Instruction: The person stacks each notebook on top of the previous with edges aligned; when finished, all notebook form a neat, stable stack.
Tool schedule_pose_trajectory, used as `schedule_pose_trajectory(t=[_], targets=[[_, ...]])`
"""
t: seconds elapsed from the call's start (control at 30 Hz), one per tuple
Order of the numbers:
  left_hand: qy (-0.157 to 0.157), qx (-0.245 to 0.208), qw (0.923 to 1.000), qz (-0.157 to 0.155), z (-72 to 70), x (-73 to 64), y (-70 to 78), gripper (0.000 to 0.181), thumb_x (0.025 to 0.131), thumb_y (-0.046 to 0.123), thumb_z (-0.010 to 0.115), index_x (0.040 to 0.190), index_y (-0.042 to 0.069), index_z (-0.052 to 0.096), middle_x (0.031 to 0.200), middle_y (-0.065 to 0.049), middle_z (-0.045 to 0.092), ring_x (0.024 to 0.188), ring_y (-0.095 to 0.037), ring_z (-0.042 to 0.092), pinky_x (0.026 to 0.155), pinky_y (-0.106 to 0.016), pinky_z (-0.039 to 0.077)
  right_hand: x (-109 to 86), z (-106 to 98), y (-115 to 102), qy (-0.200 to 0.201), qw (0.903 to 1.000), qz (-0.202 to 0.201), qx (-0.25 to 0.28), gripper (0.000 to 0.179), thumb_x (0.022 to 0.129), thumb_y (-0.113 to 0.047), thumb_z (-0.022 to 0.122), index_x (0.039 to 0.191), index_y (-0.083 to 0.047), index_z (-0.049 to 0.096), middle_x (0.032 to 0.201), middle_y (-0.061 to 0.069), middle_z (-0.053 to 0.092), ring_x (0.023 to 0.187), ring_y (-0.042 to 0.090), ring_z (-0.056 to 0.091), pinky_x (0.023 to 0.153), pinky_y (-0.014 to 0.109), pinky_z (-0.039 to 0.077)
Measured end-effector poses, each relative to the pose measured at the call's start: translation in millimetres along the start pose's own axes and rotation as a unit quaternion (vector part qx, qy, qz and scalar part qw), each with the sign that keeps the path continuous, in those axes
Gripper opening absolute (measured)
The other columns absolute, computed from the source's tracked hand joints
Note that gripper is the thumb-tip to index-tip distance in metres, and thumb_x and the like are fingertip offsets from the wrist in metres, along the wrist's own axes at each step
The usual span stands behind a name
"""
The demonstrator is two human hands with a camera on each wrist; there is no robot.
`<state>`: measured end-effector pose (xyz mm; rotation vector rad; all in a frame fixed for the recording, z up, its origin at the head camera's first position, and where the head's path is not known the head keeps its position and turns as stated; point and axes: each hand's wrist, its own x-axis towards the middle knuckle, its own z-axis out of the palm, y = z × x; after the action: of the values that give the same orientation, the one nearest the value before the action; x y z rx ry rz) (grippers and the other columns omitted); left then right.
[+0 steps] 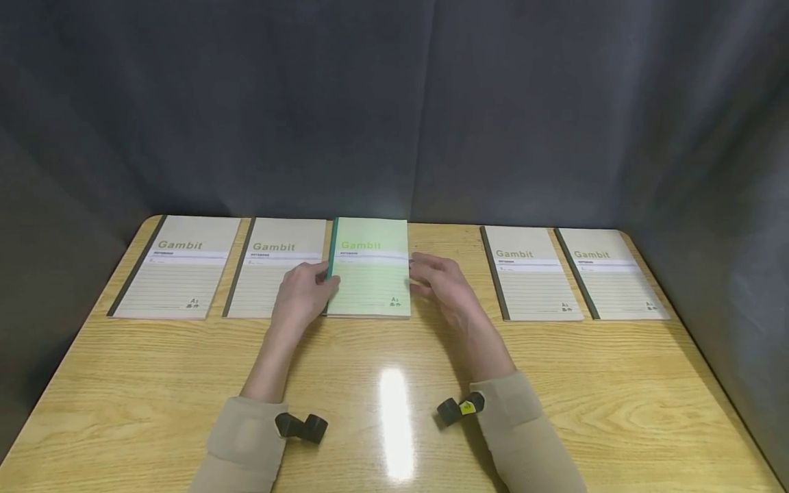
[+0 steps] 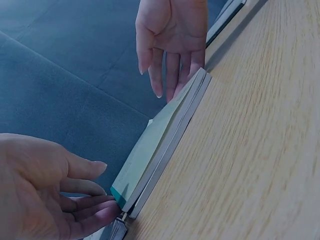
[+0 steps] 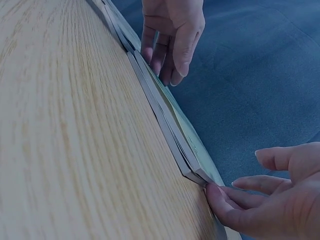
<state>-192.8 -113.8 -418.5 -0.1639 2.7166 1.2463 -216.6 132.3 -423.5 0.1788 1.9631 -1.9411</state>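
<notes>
A pale green notebook with a teal spine lies on top of another notebook, and only the lower one's edges show in the wrist views. My left hand is at the spine side, fingertips touching the spine edge and thumb raised off the cover in the left wrist view. Against the opposite edge rest the fingertips of my right hand; in the right wrist view its thumb stands apart from the cover. Both hands have loosely extended fingers and flank the pair of notebooks.
Two cream notebooks with dark spines, one at far left and one partly under my left hand, lie in the row. Two more, a nearer one and an outer one, lie right. A dark curtain hangs behind the wooden table.
</notes>
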Motion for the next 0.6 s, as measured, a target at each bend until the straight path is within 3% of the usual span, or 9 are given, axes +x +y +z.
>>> schedule_pose_trajectory(t=[0.3, 0.6], targets=[[0.003, -0.040, 0.9991, 0.015, 1.1, 2.9, 1.5, 0.051, 0.106, 0.028, 0.054, 0.149, 0.001, 0.051, 0.148, -0.025, 0.057, 0.141, -0.042, 0.053, 0.117, -0.057, 0.044, -0.7, 1.5, -0.9, -0.003, 0.9999, -0.001, -0.013, 0.056, 0.105, -0.018, 0.057, 0.154, 0.004, 0.041, 0.167, 0.015, 0.035, 0.149, 0.030, 0.045, 0.119, 0.039, 0.046], [-0.014, -0.067, 0.9976, 0.009, 2.7, 3.2, 0.4, 0.056, 0.107, 0.031, 0.052, 0.154, 0.000, 0.044, 0.152, -0.023, 0.052, 0.143, -0.039, 0.051, 0.118, -0.052, 0.043, 0.1, 0.3, 1.0, -0.016, 0.9989, 0.002, -0.043, 0.059, 0.106, -0.023, 0.056, 0.157, 0.000, 0.037, 0.167, 0.013, 0.034, 0.150, 0.029, 0.044, 0.120, 0.038, 0.045]])
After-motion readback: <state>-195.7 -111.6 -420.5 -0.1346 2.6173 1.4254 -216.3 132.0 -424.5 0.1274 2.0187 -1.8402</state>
